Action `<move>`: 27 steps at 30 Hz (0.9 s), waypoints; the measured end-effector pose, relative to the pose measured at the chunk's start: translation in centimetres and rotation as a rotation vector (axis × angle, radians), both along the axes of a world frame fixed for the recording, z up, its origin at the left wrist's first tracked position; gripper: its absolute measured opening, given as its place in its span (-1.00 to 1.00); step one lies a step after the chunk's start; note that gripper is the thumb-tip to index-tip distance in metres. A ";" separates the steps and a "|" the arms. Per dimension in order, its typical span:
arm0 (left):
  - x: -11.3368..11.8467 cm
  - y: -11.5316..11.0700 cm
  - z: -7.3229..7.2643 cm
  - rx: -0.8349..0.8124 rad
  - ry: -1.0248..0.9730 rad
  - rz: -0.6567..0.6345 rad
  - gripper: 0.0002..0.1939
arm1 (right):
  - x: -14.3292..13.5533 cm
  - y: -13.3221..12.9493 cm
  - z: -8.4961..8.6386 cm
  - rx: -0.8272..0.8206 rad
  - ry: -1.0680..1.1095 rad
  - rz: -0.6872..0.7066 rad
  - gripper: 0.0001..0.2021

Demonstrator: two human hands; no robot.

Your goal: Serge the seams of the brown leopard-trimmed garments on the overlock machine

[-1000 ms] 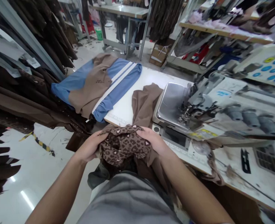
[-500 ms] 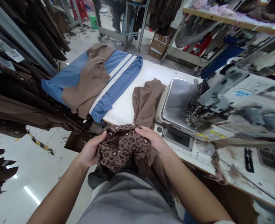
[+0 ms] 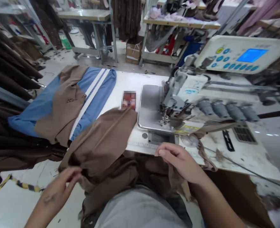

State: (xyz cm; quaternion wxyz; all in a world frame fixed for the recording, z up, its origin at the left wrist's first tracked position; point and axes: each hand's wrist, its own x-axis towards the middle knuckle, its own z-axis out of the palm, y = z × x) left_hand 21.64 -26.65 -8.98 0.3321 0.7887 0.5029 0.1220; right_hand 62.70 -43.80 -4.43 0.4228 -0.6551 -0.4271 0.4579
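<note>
A plain brown garment drapes from the white sewing table over its front edge, down to my lap. My left hand is at the garment's left edge, fingers bent and smeared by motion; its grip on the cloth cannot be made out. Above the table's front edge, my right hand is closed in a pinch, with brown cloth hanging under it. Just beyond the right hand stands a sewing machine with a shiny metal plate.
A blue and brown garment with white stripes covers the table's left end. A small blurred-out reddish item lies beside the machine. Dark clothes hang at left. A control panel with a lit screen rises behind the machine.
The leopard-print cloth formerly between both hands is out of sight, and plain brown cloth is spread out instead. My hands have moved apart. The view has swung right, and the reddish item is uncovered.
</note>
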 end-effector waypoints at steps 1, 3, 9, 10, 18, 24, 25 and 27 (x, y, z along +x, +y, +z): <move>2.6 1.0 0.2 0.087 -0.042 -0.062 -0.71 | -0.1 0.1 -0.1 0.011 -0.031 -0.004 -0.62; 9.5 3.9 0.5 0.308 -0.158 -0.207 -0.76 | -0.7 0.6 -0.3 0.024 -0.076 0.026 -0.65; 27.7 15.6 0.4 0.400 -0.201 -0.422 -0.59 | -2.3 0.2 -2.1 -0.035 -0.104 0.125 -0.71; 28.4 16.4 0.5 0.398 -0.215 -0.378 -0.58 | -2.3 -0.2 -2.6 -0.041 -0.103 0.109 -0.71; 20.7 -0.2 2.0 -0.330 -0.509 -0.547 -0.53 | -2.9 2.1 -2.1 0.289 -0.216 -0.132 -0.71; 20.6 -5.9 1.5 -0.432 -0.631 -0.260 -0.78 | -2.5 6.0 1.3 0.492 -0.358 -0.056 -0.83; 20.6 -5.3 1.8 -0.403 -0.654 -0.213 -0.78 | -2.2 5.8 1.5 0.453 -0.316 -0.062 -0.86; 20.5 -3.8 3.0 -0.320 -0.643 -0.201 -0.77 | -1.5 4.6 1.6 0.309 -0.205 0.036 -0.80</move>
